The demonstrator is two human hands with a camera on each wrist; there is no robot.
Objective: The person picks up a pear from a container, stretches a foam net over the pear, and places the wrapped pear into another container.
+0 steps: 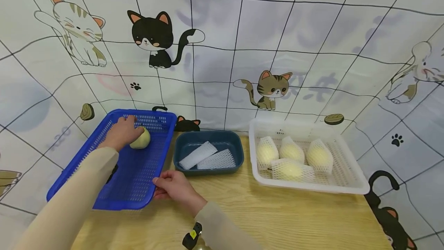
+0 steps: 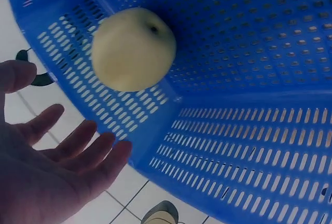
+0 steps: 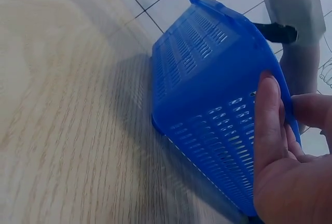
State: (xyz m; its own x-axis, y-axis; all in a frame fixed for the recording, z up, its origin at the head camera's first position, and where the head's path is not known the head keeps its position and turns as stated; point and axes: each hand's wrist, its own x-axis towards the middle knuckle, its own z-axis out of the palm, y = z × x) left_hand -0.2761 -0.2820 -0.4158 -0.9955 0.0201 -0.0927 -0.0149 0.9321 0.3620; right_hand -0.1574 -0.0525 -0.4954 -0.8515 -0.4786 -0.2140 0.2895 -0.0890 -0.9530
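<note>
A bare, pale yellow-green pear (image 1: 141,139) lies in the far part of the blue perforated basket (image 1: 138,180). In the left wrist view, a dark hollow shows on the pear (image 2: 134,50). My left hand (image 1: 121,132) is at the basket's far left, beside the pear. Its fingers (image 2: 78,143) are spread and loosely bent, with a gap between them and the fruit. At the basket's near right side, my right hand (image 1: 177,188) pinches the rim. Seen from the right wrist, its thumb and fingers (image 3: 268,115) lie on either side of the rim.
A dark teal tray (image 1: 209,172) in the middle holds two flat white foam nets (image 1: 198,155). To the right, a white basket (image 1: 308,188) contains several pears in foam nets (image 1: 319,157). All stand on a wooden table (image 1: 277,215) against a cat-patterned cloth (image 1: 222,57).
</note>
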